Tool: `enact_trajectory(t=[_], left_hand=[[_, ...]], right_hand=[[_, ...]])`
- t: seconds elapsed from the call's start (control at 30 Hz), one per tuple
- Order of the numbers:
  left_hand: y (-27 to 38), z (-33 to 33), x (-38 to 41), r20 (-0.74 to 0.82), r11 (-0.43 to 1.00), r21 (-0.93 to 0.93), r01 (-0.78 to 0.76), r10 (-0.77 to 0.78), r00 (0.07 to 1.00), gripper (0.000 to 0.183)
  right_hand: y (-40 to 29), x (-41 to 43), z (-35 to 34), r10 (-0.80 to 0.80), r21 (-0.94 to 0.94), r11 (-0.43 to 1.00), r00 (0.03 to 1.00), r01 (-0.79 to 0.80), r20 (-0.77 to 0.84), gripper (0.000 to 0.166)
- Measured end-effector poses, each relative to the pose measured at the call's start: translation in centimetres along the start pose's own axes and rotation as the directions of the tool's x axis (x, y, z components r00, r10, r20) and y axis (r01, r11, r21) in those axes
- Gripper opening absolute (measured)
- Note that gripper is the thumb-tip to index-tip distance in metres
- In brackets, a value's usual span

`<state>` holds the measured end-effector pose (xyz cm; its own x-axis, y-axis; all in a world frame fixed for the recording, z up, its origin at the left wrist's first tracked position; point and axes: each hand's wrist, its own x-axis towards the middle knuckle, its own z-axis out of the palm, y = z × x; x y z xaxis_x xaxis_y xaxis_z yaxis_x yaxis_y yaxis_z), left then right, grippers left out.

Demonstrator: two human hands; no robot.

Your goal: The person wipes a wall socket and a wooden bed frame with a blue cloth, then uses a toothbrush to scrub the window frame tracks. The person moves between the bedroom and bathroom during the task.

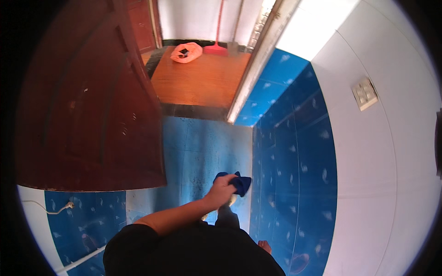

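Note:
A dark blue cloth [242, 184] is bunched in my left hand [221, 191], which reaches across in front of my body, above the blue tiled floor [207, 145]. My right hand [265, 246] hangs low at my right side, beside the blue tiled wall [293, 172]. Only a small part of it shows past my black shirt, so its fingers cannot be made out well. Below the cloth, part of my leg and shoes are visible.
A dark red door [103, 103] stands at the left, with a plug on a cord [70, 205] beyond its lower edge. Past the doorway, an orange plastic bag [192, 51] and a red broom [216, 50] rest on the brown floor. A wall switch plate [365, 93] is at right.

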<state>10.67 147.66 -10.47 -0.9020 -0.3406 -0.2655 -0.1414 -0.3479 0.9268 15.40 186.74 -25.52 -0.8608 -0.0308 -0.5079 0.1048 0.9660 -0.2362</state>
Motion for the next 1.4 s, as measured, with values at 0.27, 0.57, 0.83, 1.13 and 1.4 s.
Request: enact_trajectory(t=[0.27,0.57,0.83,1.13,1.4], left_hand=[[9.6,-8.1,5.8,-0.582,0.971,-0.083,-0.225,0.136,0.802,0.021],[14.5,-14.4,10.8,-0.886,0.829,0.035,-0.557,0.284,0.366,0.019],[15.7,-26.4,20.9,-0.922,0.851,0.101,-0.516,0.275,0.272,0.025],[23.1,-37.0,36.2,-0.85,0.882,0.008,-0.472,0.255,0.461,0.021],[32.1,-42.8,49.2,-0.892,0.929,0.074,-0.362,0.225,0.393,0.026]], right_hand=[[-19.8,21.8,-8.3,-0.501,-0.035,0.863,0.863,0.503,0.061,0.034],[-49.7,33.6,-13.1,-0.887,0.007,0.444,0.439,0.896,0.146,0.029],[-67.0,39.7,-7.4,-0.892,-0.062,0.332,0.335,0.941,0.303,0.031],[-77.2,51.4,-7.2,-0.698,-0.186,0.602,0.625,0.777,0.351,0.031],[-89.6,63.0,-7.6,-0.586,-0.152,0.753,0.758,0.64,0.287,0.033]])
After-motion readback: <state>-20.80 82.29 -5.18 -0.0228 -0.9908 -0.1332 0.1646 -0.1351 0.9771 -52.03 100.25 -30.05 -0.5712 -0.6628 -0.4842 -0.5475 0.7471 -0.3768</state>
